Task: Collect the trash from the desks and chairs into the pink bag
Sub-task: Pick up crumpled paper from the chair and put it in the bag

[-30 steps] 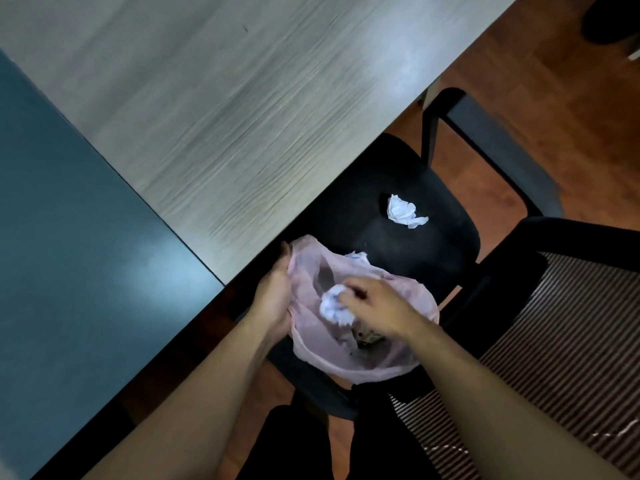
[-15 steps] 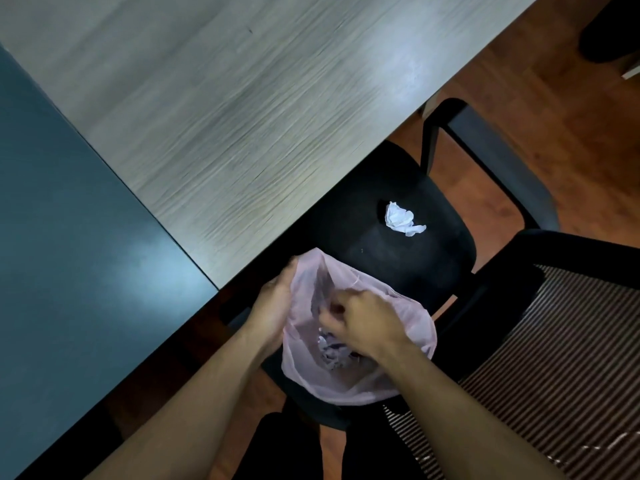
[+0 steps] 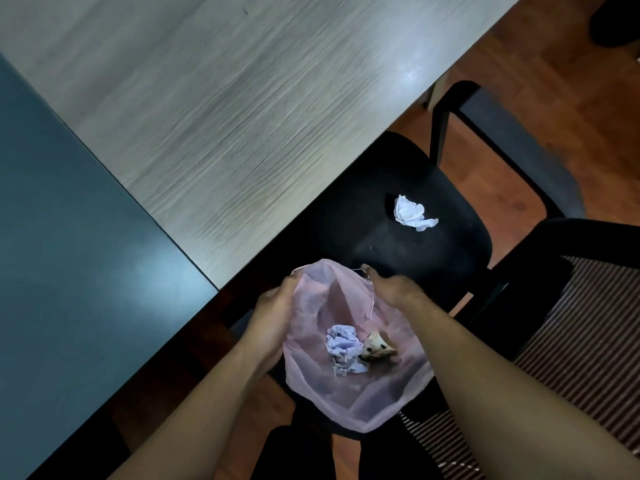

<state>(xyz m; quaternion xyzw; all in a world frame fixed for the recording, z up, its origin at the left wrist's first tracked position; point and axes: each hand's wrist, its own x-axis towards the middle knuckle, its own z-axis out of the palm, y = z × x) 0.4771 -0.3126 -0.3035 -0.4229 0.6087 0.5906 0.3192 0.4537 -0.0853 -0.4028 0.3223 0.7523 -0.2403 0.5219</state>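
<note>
A thin pink bag (image 3: 349,393) hangs open in front of me over a black chair seat (image 3: 398,244). My left hand (image 3: 273,313) grips the bag's left rim. My right hand (image 3: 391,289) rests at the right rim, out of the bag, with nothing else in it; its grip on the rim is hard to see. Inside the bag lie a crumpled white paper (image 3: 343,348) and a brownish scrap (image 3: 377,349). Another crumpled white tissue (image 3: 412,213) lies on the chair seat beyond the bag.
A grey wood-grain desk (image 3: 242,109) fills the top, with a dark blue-grey desk (image 3: 59,254) on the left. The chair has a black armrest (image 3: 512,143) and a striped mesh back (image 3: 581,327). Reddish wooden floor (image 3: 554,64) lies to the right.
My right hand dropped the crumpled white paper into the bag and came out to the bag's right rim. The bag hangs wider open.
</note>
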